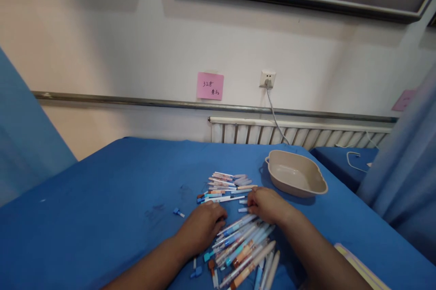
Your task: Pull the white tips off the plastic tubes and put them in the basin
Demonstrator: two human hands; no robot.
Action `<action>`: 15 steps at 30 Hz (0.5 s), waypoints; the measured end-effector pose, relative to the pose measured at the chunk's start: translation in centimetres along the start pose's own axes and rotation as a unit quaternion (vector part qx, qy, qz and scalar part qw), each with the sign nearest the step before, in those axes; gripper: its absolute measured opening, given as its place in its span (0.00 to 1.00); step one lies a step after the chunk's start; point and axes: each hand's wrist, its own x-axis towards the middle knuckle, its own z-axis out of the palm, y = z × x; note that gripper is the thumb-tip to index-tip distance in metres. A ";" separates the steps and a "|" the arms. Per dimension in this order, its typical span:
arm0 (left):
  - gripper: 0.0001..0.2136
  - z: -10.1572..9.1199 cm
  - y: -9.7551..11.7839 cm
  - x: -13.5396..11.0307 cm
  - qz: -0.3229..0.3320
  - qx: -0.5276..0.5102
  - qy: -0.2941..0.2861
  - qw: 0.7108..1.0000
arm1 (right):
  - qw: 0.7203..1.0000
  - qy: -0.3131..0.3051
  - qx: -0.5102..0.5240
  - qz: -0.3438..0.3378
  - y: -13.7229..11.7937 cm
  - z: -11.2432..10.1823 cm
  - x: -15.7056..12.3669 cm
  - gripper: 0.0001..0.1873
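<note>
My left hand (206,223) rests on the blue cloth with its fingers curled, between two groups of pen parts. Whether something sits inside those fingers is hidden. Across from it, my right hand (267,203) has its fingertips bent down around a pale blue pen cap (243,210), whose end sticks out to the left. Below both hands lies a loose pile of pens (243,242) with clear, blue, orange and beige barrels. Beyond them, thin white and pink pen parts (221,183) form a smaller group.
A beige plastic basin (294,174) stands at the back right. Small blue pieces (178,212) lie left of the pens. A yellowish flat item (359,265) is at the right edge. Behind the blue-covered table (102,199) are a radiator (245,132) and a plugged-in cable (274,115).
</note>
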 end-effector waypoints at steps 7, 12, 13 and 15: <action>0.07 0.2 -0.2 0.1 0.012 0.002 0.025 1.000 | 0.999 0.037 0.031 0.011 0.8 0.8 0.6 0.05; 0.07 0.1 -0.1 0.2 0.008 -0.006 0.022 1.000 | 0.986 0.108 0.123 0.028 2.6 1.6 1.4 0.08; 0.07 0.0 0.0 0.2 0.005 -0.010 0.021 1.000 | 0.982 0.125 0.141 0.029 3.0 1.6 1.6 0.09; 0.08 -0.2 0.2 0.2 0.001 -0.023 0.017 1.000 | 0.971 0.155 0.175 0.040 3.6 1.5 1.7 0.10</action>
